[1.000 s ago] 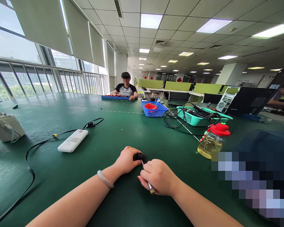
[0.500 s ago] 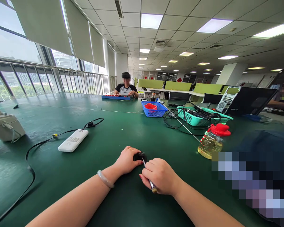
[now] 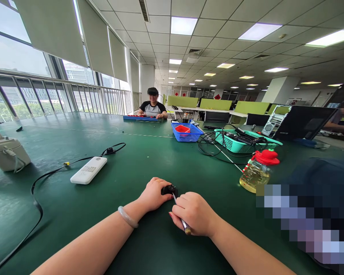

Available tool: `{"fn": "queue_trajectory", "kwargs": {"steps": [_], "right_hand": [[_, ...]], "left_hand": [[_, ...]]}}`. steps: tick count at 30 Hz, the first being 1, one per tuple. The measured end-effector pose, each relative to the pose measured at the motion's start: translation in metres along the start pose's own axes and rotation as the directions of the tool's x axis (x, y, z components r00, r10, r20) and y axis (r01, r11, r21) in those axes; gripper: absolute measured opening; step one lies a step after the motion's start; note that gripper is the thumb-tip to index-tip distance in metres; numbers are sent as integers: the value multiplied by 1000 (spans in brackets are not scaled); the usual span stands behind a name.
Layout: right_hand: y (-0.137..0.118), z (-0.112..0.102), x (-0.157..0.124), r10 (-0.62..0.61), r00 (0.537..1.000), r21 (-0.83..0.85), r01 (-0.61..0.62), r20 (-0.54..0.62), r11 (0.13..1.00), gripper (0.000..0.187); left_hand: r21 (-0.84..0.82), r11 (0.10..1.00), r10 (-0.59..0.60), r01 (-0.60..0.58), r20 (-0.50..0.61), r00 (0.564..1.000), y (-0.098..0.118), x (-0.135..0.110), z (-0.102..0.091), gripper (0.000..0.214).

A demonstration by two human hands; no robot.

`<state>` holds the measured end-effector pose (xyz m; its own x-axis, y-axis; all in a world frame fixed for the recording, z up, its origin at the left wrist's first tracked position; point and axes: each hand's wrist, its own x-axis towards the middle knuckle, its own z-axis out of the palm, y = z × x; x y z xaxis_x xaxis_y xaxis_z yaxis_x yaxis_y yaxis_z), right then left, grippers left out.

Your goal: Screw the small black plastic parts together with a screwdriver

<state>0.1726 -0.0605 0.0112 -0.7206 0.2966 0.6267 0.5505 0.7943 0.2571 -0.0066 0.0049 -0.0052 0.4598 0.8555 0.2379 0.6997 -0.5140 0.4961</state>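
Green table [image 3: 74,214] in an open office: left hand [image 3: 153,194] pinches a small black part [image 3: 169,189], while right hand [image 3: 193,214], fingers curled, grips a thin screwdriver [image 3: 182,219] touching it.

Your left hand [image 3: 152,195] covers much of the small black part [image 3: 169,189], which is too small to identify. The grip of your right hand [image 3: 194,214] hides the middle of the thin tool [image 3: 185,227]. A pixelated patch [image 3: 306,225] masks the table [image 3: 74,214] at lower right.

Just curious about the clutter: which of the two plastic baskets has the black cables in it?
The teal basket, the right-hand one; black cables spill over its rim. The blue basket beside it holds a red container instead.
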Motion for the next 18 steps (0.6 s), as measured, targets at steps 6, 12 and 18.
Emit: {"fn": "queue_trajectory", "kwargs": {"steps": [6,12,18], "right_hand": [[0,0,-1,29,999,13,-29,17,999,27],[4,0,-2,91,996,72,-90,-4,993,28],[13,-4,-3,364,931,371,-345,22,862,34]], "left_hand": [[8,1000,14,-14,0,1000,0,0,0,33],[3,1000,21,-21,-5,1000,0,0,1,34],[14,999,29,-29,8,1000,-1,0,1,35]]}}
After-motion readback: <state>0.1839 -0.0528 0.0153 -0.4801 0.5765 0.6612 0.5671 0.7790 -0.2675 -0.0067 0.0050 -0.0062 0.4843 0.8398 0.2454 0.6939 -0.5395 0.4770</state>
